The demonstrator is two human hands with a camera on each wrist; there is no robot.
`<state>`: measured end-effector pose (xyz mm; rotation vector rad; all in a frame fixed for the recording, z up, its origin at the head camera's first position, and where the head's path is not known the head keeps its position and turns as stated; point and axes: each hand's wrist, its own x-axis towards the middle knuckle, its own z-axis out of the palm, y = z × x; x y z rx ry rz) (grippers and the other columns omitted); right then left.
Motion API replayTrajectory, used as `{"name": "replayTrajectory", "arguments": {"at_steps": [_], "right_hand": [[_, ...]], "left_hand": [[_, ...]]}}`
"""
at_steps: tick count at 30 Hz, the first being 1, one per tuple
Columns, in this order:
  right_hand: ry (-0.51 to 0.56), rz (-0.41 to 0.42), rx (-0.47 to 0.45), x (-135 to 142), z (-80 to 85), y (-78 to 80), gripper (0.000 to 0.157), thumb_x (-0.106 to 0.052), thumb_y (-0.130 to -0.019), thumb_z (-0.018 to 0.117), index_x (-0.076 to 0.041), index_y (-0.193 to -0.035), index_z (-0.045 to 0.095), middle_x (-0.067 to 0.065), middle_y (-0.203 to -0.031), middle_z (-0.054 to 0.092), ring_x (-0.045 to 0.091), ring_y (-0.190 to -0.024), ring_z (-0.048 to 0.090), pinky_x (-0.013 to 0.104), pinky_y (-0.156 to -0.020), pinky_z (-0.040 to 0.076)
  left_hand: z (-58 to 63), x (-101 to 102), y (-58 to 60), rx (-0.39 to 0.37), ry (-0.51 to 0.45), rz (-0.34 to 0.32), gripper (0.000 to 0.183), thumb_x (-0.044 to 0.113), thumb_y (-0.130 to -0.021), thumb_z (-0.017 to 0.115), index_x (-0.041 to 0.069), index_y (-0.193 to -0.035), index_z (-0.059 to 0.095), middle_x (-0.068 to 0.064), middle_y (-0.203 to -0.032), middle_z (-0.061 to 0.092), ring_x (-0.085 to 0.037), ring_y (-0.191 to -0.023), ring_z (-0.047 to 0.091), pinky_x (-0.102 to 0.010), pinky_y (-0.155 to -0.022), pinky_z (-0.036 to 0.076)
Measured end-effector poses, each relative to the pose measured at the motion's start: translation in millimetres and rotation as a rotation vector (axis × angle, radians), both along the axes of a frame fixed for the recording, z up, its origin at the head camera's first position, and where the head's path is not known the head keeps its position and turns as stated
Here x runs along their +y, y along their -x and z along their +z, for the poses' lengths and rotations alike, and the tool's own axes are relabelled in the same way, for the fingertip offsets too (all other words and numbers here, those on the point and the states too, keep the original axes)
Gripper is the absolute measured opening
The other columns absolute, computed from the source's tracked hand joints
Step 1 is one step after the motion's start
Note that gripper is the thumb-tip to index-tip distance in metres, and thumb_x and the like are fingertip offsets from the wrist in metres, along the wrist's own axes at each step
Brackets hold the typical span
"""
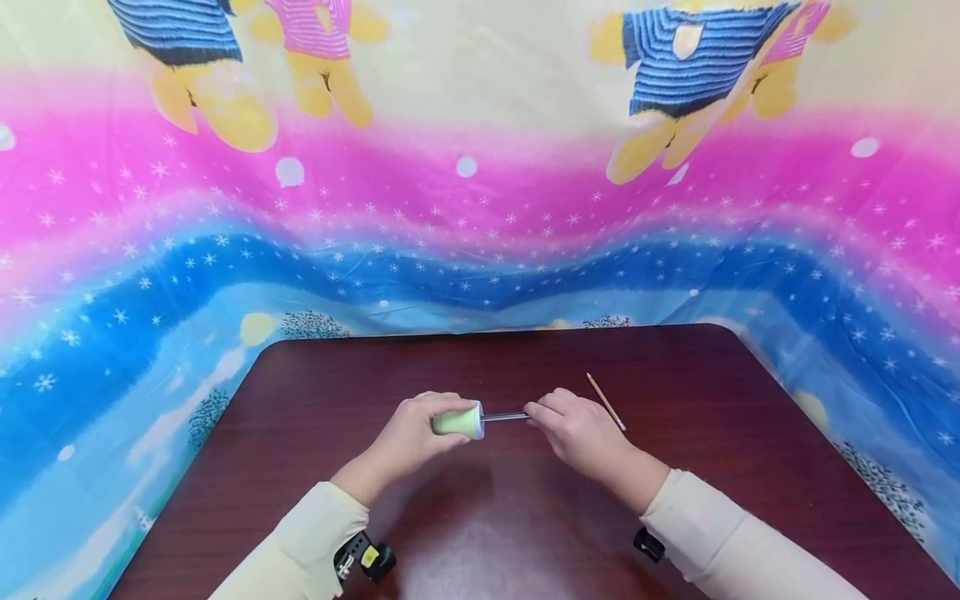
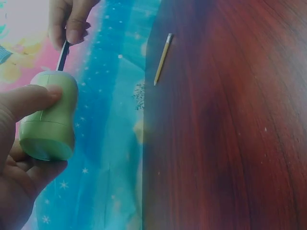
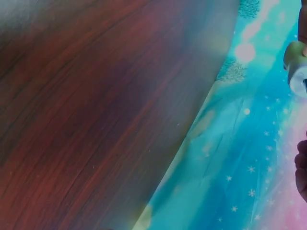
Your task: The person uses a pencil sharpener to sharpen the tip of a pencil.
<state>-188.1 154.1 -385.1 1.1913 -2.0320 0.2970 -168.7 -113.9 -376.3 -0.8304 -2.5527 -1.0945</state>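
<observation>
Above the table, my left hand grips a light green, waisted pencil sharpener with a pale end, thumb on one side and fingers on the other. A dark, slim pencil sticks out of that pale end toward the right. Its outer end is pinched between the thumb and fingers of my right hand; the pencil's inner end is hidden inside the sharpener. In the right wrist view only part of the sharpener and some fingertips show at the right edge.
A yellow pencil with a white end lies on the dark red wooden table, just beyond my right hand. Behind the table's far edge hangs a patterned cloth in pink and blue, which also runs along both sides.
</observation>
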Motion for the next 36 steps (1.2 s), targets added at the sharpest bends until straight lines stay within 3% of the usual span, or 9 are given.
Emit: {"name": "replayTrajectory", "arguments": {"at_steps": [3, 6, 11, 21, 24, 28, 30, 33, 36], "right_hand": [[0.018, 0.003, -0.022, -3, -1.4, -1.0, 0.015, -0.007, -0.078, 0.076, -0.005, -0.092, 0.072, 0.002, -0.081, 0.064, 0.015, -0.072, 0.059, 0.026, -0.06, 0.052], [0.019, -0.018, -0.093, -6, -0.2, -3.8, 0.018, -0.005, -0.073, 0.08, -0.004, -0.089, 0.072, 0.002, -0.079, 0.066, 0.016, -0.072, 0.061, 0.028, -0.062, 0.053], [-0.007, -0.054, -0.269, -9, 4.2, -8.5, 0.012, -0.005, -0.077, 0.077, -0.004, -0.088, 0.073, 0.002, -0.078, 0.069, 0.015, -0.071, 0.064, 0.031, -0.066, 0.054], [-0.053, -0.107, -0.631, -10, 21.6, -9.7, 0.015, -0.007, -0.086, 0.07, 0.0, -0.098, 0.074, 0.01, -0.091, 0.073, 0.02, -0.083, 0.07, 0.033, -0.073, 0.056], [-0.072, -0.108, -0.564, -11, 19.2, -8.6, 0.015, -0.007, -0.086, 0.07, 0.0, -0.098, 0.073, 0.008, -0.087, 0.072, 0.019, -0.081, 0.068, 0.032, -0.071, 0.055], [-0.122, -0.112, -0.266, -11, 10.5, -7.4, 0.014, -0.008, -0.082, 0.074, -0.005, -0.095, 0.072, 0.001, -0.076, 0.062, 0.016, -0.071, 0.059, 0.029, -0.062, 0.052], [-0.128, -0.104, -0.202, -11, 8.5, -7.5, 0.012, -0.008, -0.082, 0.074, -0.007, -0.093, 0.071, 0.0, -0.073, 0.059, 0.015, -0.069, 0.057, 0.028, -0.059, 0.051], [-0.122, -0.079, -0.331, -9, 10.9, -7.8, 0.01, -0.007, -0.084, 0.07, -0.005, -0.093, 0.072, 0.001, -0.076, 0.065, 0.015, -0.071, 0.062, 0.03, -0.064, 0.053], [-0.113, -0.065, -0.611, -9, 20.0, -7.3, 0.015, -0.008, -0.09, 0.065, -0.001, -0.099, 0.073, 0.007, -0.088, 0.072, 0.019, -0.082, 0.068, 0.035, -0.073, 0.055]], "left_hand": [[0.5, 1, -0.9, 0.005, 0.012, 0.001, 0.042, 0.009, -0.073, 0.084, 0.011, -0.114, 0.072, -0.005, -0.108, 0.07, -0.023, -0.1, 0.062, -0.034, -0.081, 0.053], [-0.6, 0, -1.8, 0.066, 0.046, -0.003, 0.042, 0.009, -0.072, 0.084, 0.01, -0.112, 0.073, -0.004, -0.106, 0.07, -0.022, -0.099, 0.062, -0.034, -0.082, 0.054], [-3.6, -1, -3.6, 0.203, 0.098, -0.015, 0.041, 0.009, -0.071, 0.085, 0.01, -0.11, 0.074, -0.003, -0.102, 0.071, -0.021, -0.098, 0.062, -0.033, -0.083, 0.054], [-7.0, -3, -4.1, 0.375, 0.084, -0.046, 0.043, 0.007, -0.067, 0.087, 0.01, -0.108, 0.075, -0.005, -0.102, 0.07, -0.022, -0.097, 0.062, -0.032, -0.08, 0.055], [-7.7, -3, -2.8, 0.386, 0.069, -0.05, 0.043, 0.006, -0.066, 0.087, 0.01, -0.107, 0.075, -0.005, -0.101, 0.07, -0.022, -0.097, 0.062, -0.032, -0.08, 0.055], [-8.6, -3, -0.4, 0.295, 0.026, -0.043, 0.043, 0.004, -0.067, 0.086, 0.008, -0.108, 0.074, -0.003, -0.099, 0.07, -0.021, -0.096, 0.062, -0.032, -0.081, 0.054], [-8.5, -2, 0.0, 0.267, 0.018, -0.04, 0.042, 0.004, -0.067, 0.086, 0.008, -0.108, 0.074, -0.004, -0.1, 0.07, -0.022, -0.097, 0.062, -0.032, -0.081, 0.054], [-7.7, -2, 0.0, 0.295, 0.039, -0.048, 0.043, 0.005, -0.067, 0.086, 0.008, -0.108, 0.074, -0.005, -0.102, 0.07, -0.023, -0.098, 0.062, -0.033, -0.081, 0.055], [-8.3, -2, 1.0, 0.361, 0.053, -0.065, 0.044, 0.005, -0.066, 0.087, 0.008, -0.108, 0.075, -0.008, -0.103, 0.071, -0.024, -0.099, 0.063, -0.033, -0.081, 0.055]]}}
